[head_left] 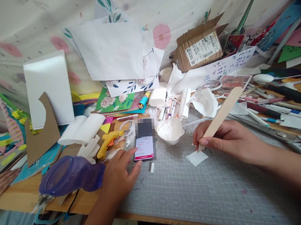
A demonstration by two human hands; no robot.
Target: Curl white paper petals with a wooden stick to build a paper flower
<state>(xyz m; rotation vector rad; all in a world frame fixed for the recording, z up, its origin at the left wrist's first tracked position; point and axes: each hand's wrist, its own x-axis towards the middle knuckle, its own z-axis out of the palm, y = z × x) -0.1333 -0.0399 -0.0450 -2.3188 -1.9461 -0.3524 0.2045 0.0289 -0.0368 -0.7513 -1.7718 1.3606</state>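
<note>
Pinched in my right hand (222, 140) is a wide flat wooden craft stick (223, 111), slanting up to the right. Its lower end meets or hovers just over a small white paper piece (197, 158) on the grey cutting mat (186, 195). My left hand (122, 172) lies palm down, fingers apart, with fingertips at the left edge of a phone (143, 148) whose screen is lit. A short white cylinder (152, 167) rests just below the phone. Between my hands stands a white bowl (170, 131) with whitish material inside.
A yellow glue gun (109, 144) and a purple translucent container (70, 175) sit at left. Behind are markers (168, 109), a tissue (204, 100) and a cardboard box (199, 48). Pens and tools crowd the right. Another person's hand (3, 182) rests at the far left edge.
</note>
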